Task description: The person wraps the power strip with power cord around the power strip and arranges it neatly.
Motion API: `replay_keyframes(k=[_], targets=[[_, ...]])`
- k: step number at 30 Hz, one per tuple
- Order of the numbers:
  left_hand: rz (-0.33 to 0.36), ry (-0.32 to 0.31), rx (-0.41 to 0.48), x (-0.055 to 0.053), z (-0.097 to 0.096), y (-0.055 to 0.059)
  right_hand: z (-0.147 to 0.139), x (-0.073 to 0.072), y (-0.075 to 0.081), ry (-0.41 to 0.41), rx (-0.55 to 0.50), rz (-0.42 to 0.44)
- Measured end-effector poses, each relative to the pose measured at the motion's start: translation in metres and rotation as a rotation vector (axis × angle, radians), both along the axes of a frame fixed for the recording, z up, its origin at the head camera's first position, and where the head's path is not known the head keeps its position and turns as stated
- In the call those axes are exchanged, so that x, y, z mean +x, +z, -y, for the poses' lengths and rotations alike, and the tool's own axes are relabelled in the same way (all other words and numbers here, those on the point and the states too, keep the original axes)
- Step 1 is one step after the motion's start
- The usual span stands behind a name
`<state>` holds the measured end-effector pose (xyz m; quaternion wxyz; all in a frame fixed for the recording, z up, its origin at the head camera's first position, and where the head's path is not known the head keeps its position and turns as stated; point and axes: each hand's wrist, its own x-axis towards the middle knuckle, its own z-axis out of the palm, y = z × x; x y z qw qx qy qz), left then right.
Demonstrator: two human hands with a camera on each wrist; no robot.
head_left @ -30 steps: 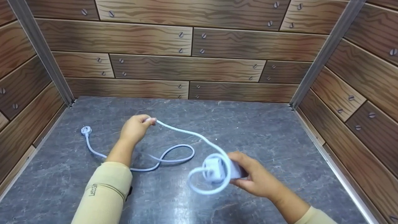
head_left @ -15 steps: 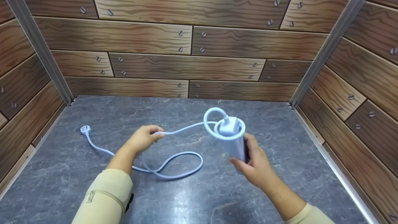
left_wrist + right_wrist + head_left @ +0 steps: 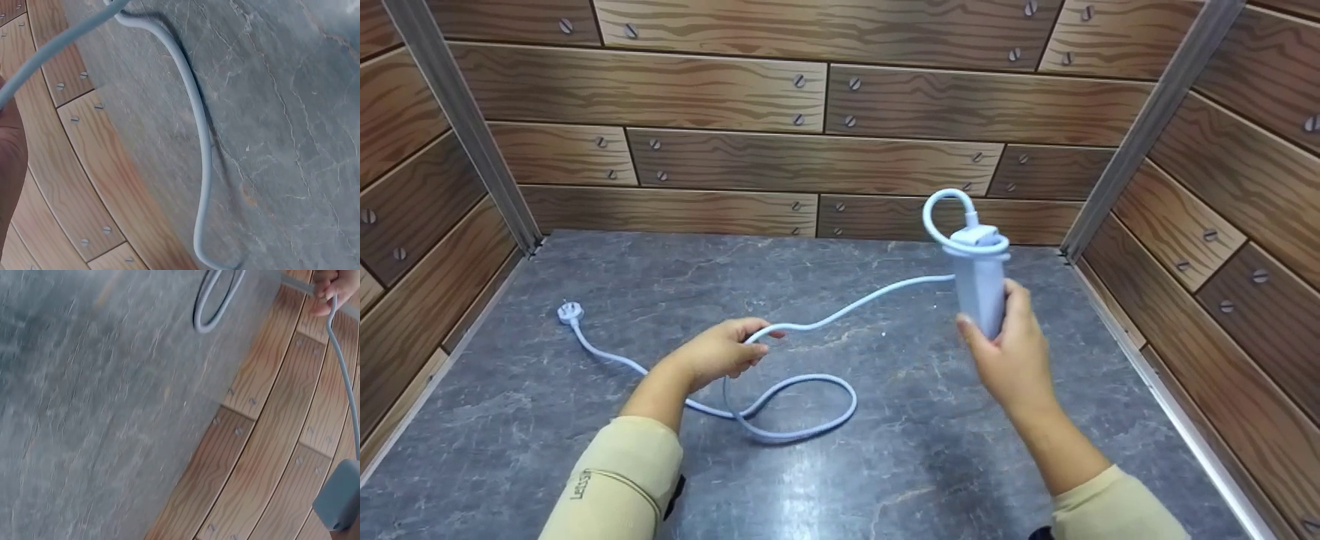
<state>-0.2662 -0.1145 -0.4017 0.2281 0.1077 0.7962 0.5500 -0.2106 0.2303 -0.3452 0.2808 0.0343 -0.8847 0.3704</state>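
Brown wood-print panelling (image 3: 720, 161) stands far, behind a grey marbled flat tabletop (image 3: 930, 465). Across it, a long pale-blue round cable (image 3: 851, 306) passes from a slack loop through the left hand (image 3: 725, 351), loosely held between thumb and fingers. At right, the right hand (image 3: 1012, 367) grips the lower part of a pale-blue oblong block (image 3: 981, 289), raised nearly upright. Cable rings its top; slackened tension could let that turn slip off. Far left lies a round pale-blue pinned plug (image 3: 571, 313); pulling might drag it.
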Motion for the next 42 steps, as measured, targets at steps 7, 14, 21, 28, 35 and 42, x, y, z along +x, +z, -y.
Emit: replay_keyframes(k=[7, 14, 21, 28, 35, 42], targets=[[-0.198, 0.029, -0.202, -0.003, 0.005, 0.002, -0.020, -0.009, 0.006, -0.115, 0.000, 0.042], [-0.330, 0.050, -0.370, -0.002, 0.018, -0.004, -0.046, -0.013, 0.006, -0.220, 0.002, 0.086], [-0.322, 0.079, -0.506, -0.002, 0.026, -0.009, -0.069, -0.017, 0.003, -0.273, 0.006, 0.073], [-0.085, 0.237, -0.436, -0.001, 0.015, -0.009, -0.080, -0.018, -0.004, -0.335, 0.063, 0.135], [-0.118, 0.351, -0.497, 0.002, 0.000, -0.003, -0.094, -0.022, -0.017, -0.374, 0.175, 0.216], [-0.677, 0.256, -1.015, 0.011, -0.017, -0.009, -0.096, -0.022, -0.026, -0.358, 0.302, 0.270]])
